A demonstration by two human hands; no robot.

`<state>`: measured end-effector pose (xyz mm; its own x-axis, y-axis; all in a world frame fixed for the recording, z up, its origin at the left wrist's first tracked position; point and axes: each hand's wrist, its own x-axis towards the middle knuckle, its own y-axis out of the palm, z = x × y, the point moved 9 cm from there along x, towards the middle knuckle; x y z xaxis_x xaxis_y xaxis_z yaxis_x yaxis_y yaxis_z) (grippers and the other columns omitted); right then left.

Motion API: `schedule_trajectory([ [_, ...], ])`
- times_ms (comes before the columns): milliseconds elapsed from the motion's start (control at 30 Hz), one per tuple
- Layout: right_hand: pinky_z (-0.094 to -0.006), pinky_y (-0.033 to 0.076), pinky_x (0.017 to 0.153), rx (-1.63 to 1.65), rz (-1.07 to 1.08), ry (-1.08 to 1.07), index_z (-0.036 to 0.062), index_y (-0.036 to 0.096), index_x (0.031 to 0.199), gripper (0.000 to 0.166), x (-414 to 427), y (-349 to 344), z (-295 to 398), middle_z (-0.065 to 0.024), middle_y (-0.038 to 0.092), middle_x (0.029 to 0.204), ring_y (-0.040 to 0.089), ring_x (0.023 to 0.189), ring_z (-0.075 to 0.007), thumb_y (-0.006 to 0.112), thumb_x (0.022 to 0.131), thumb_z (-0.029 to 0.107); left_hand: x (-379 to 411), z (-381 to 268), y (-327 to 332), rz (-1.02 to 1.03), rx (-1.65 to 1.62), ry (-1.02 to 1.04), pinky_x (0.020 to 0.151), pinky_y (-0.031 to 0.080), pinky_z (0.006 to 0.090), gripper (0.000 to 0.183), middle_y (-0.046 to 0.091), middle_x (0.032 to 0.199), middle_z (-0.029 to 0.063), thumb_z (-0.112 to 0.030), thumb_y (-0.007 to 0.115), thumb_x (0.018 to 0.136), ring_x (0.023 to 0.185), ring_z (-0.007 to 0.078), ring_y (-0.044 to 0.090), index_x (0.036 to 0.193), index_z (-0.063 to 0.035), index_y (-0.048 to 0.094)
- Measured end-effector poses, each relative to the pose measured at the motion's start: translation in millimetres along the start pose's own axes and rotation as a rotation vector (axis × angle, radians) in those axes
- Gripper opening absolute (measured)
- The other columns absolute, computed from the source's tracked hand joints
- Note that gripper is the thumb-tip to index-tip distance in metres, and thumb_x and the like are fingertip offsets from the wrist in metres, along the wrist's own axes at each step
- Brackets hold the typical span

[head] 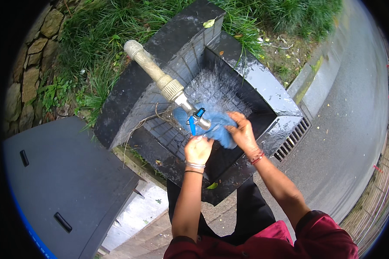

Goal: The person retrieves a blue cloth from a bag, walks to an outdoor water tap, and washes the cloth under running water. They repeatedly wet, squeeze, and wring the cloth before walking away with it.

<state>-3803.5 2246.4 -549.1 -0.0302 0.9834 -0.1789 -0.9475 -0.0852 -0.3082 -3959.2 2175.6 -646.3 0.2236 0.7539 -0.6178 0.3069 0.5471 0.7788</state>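
A wet blue cloth (218, 124) is spread beneath the metal tap (201, 122), which has a blue lever handle (192, 125). My right hand (243, 131) pinches the cloth's right side between thumb and fingers. At the near edge of the cloth, my left hand (198, 150) has its fingers curled on it, the fingertips partly hidden. Both hands are over a dark tiled sink basin (262, 105). Splashing water (214, 85) sprays across the basin's far part, blurred by motion. The tap's spout hides part of the cloth.
A pale plastic pipe (154, 69) feeds the tap from the upper left. Dry stems (139, 124) hang over the basin's left wall. A grey lidded bin (61, 174) stands at left. A drain grate (291, 139) and road (340, 129) lie right, grass (100, 42) behind.
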Motion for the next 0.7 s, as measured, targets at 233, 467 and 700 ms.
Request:
schedule_trajectory([
  [233, -0.0360, 0.036, 0.093, -0.082, 0.387, -0.197, 0.0051, 0.067, 0.098, 0.033, -17.7, 13.0, 70.8, -0.0063, 0.063, 0.100, 0.055, 0.098, -0.0234, 0.064, 0.065, 0.002, 1.3, 0.2, 50.5, -0.042, 0.060, -0.212, 0.104, 0.033, 0.0530, 0.077, 0.052, 0.131, 0.0121, -0.069, 0.044, 0.085, 0.122, 0.0327, 0.046, 0.129, -0.0056, 0.050],
  [467, -0.0380, 0.037, 0.075, -0.374, 0.223, -0.490, 0.0132, 0.066, 0.081, 0.022, -58.1, 75.4, 126.4, -0.0037, 0.051, 0.077, 0.050, 0.078, -0.0242, 0.064, 0.059, 0.018, 17.0, 11.0, 6.3, 0.317, 0.035, -0.230, 0.091, 0.046, 0.0365, 0.042, 0.058, 0.114, 0.0080, -0.036, 0.049, 0.092, 0.100, 0.0213, 0.057, 0.118, -0.0034, 0.052],
  [700, -0.0417, 0.051, 0.070, -0.850, 0.355, -0.076, 0.0071, 0.063, 0.079, 0.021, 17.4, 70.6, -37.2, -0.0187, 0.066, 0.083, 0.065, 0.077, -0.0320, 0.059, 0.061, 0.017, 21.9, -42.3, 21.4, -0.285, 0.733, 0.200, 0.061, 0.048, 0.0252, 0.018, 0.064, 0.082, 0.0014, -0.010, 0.072, 0.073, 0.066, 0.0105, 0.058, 0.088, -0.0040, 0.065],
])
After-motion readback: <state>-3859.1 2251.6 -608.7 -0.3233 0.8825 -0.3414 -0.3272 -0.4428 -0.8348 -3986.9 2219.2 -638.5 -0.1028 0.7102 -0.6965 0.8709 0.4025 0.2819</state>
